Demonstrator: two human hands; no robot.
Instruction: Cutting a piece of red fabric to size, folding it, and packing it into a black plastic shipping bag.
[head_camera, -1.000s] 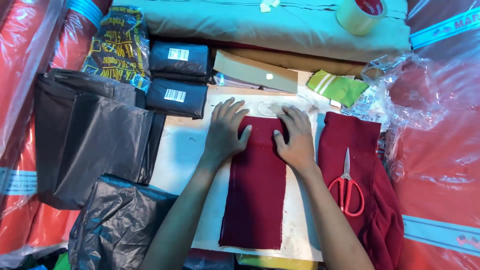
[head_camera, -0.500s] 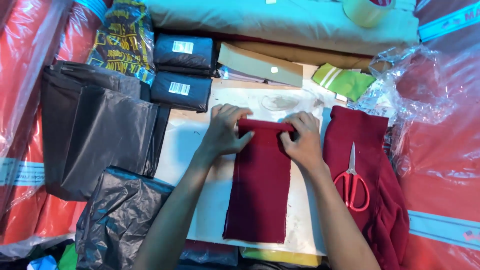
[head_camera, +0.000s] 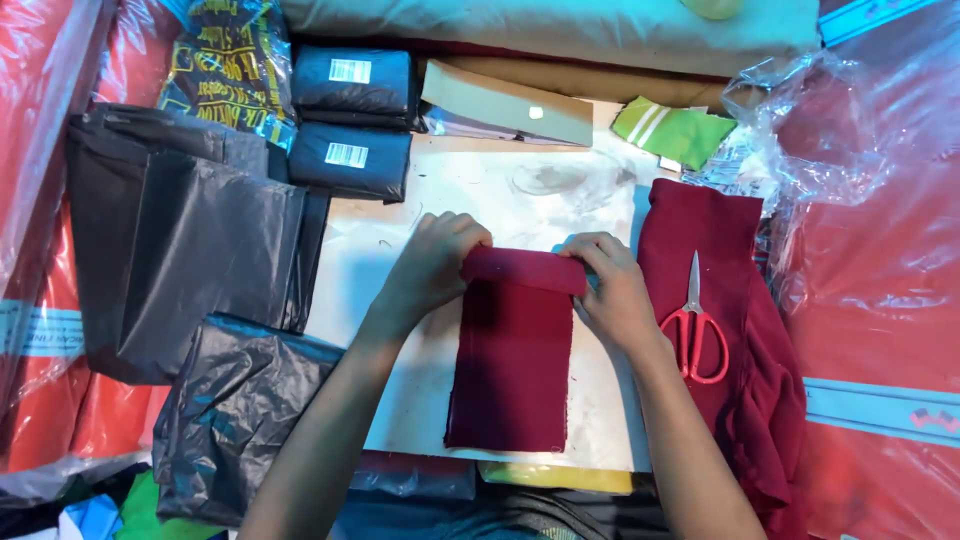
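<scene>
From the head camera, your left hand (head_camera: 430, 272) and your right hand (head_camera: 612, 290) each pinch one end of the rolled top edge of the dark red cloth (head_camera: 512, 370); the cloth lies flat on the white board (head_camera: 520, 190), between your arms; its long side runs from the roll toward you, and the roll lies across it, left to right; keep both ends level and roll evenly, so the edge stays straight; I think the roll is thin, but your fingers hide part of it; red scissors (head_camera: 697, 322) rest on the red pile (head_camera: 745, 330) just beside your right hand.
</scene>
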